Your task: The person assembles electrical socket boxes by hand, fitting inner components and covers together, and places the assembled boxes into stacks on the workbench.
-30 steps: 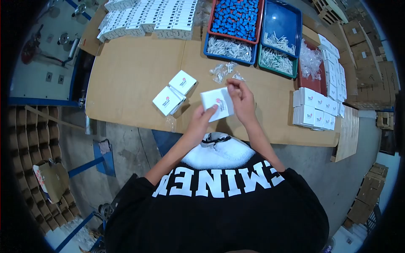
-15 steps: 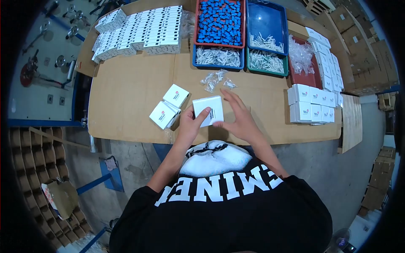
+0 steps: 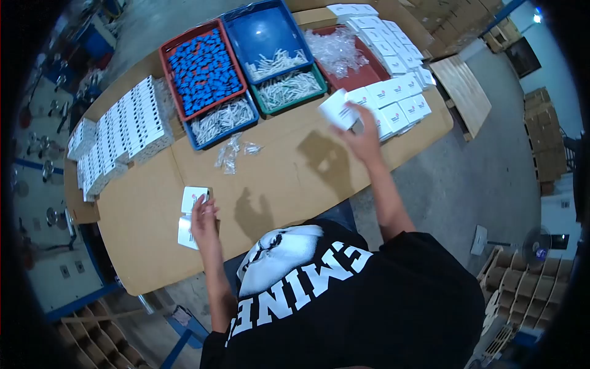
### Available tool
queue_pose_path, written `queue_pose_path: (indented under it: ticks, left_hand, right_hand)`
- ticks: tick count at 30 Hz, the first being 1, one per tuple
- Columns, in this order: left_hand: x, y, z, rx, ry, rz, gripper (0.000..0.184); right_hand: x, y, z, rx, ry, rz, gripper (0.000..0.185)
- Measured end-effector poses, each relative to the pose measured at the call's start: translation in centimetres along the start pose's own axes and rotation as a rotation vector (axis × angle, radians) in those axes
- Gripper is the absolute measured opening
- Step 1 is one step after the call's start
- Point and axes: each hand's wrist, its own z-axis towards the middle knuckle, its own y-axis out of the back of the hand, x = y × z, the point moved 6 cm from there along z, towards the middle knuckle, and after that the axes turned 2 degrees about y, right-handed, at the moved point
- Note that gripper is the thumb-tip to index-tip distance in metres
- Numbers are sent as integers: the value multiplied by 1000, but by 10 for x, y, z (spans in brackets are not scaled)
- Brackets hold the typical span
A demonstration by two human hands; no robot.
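A small white printed box (image 3: 337, 111) is gripped in my right hand (image 3: 362, 134), raised at the near-left end of a stack of similar white boxes (image 3: 393, 114). My left hand (image 3: 204, 220) is over the left part of the table with loosely bent fingers set apart, holding nothing. Right beside it are two white boxes, an upper box (image 3: 192, 198) and a lower box (image 3: 186, 232), both partly covered by the hand. Whether the fingers touch them I cannot tell. Small clear plastic bags (image 3: 229, 157) lie on the cardboard-covered table (image 3: 283, 178).
Rows of white boxes (image 3: 126, 126) stand at the far left. A red tray (image 3: 235, 61) of blue pieces sits on a blue tray (image 3: 198, 146) of white sticks. Behind are another blue tray (image 3: 264, 31), a green tray (image 3: 319, 88) and a red tray (image 3: 369, 72) with clear plastic.
My right hand has carried the white box away to the right-hand stack. My left hand has let go of it and moved to the two boxes at left. The view has turned.
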Motion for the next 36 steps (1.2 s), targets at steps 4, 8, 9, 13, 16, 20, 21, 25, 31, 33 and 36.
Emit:
queue_pose_path:
  ticks: [4,8,9,13,16,20,21,25,31,33,36]
  left_hand:
    - [29,79,20,-188,-148,291,41]
    - [40,114,12,-256,-67,415,53]
    - [52,126,11,-265,-66,460,59]
    - [54,132,-4,-277,-51,558,79]
    - [74,137,-12,-297,-60,565,94]
    - [99,136,-20,-296,6,560,104]
    - [100,132,-20,-259,10,529,109]
    - [107,120,-22,-204,-39,577,114]
    - [104,115,-14,-275,-68,477,96]
    - [98,113,-16,-268,-5,362,91]
    - [88,115,-26,-368,-53,435,88]
  right_hand:
    - [-134,100,42,-337,-170,-292,56]
    - [-241,165,61,-496,-396,-427,64]
    - [-255,176,61,-499,-396,-426,64]
    - [-307,206,52,-425,-600,-410,70]
    - [-328,204,42,-320,-780,-266,72]
    - [-358,204,33,-318,-752,-305,71]
    - [-362,203,32,-298,-753,-259,71]
    - [-384,206,30,-218,-652,-179,72]
    - [-378,199,29,-182,-573,-87,67]
    - [-429,226,40,-152,-503,-667,67]
    - [-308,206,47,-398,-420,-626,48]
